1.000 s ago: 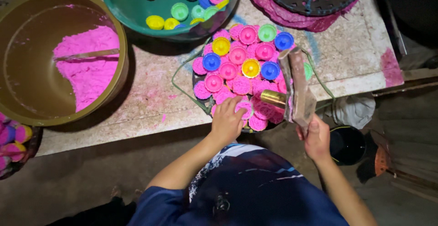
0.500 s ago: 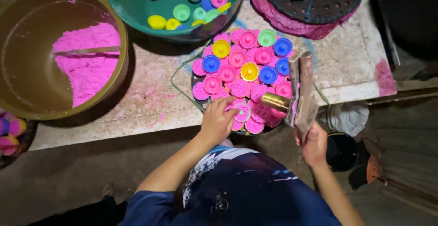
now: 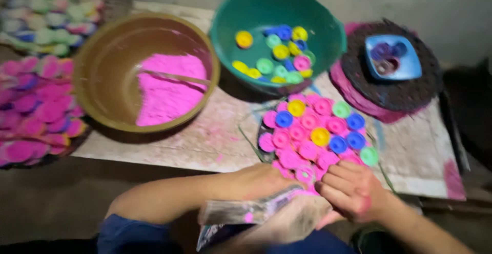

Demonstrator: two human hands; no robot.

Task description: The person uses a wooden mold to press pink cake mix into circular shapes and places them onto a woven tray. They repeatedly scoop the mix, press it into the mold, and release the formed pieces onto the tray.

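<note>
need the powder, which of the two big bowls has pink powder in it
The brown bowl on the left holds the pink powder. The green bowl beside it holds only small coloured cups.

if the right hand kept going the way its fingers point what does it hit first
The right hand points left, toward the left hand and the dusty packet held between them. It would probably meet the left hand first, though blur and unclear depth leave this uncertain.

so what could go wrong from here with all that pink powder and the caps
1. The cluster of coloured caps sits right in front of both hands; a careless nudge could scatter it.
2. The flat dusty bag pressed between the hands may shed pink powder onto the person's lap.
3. The stick resting in the brown bowl could flick powder out.
</note>
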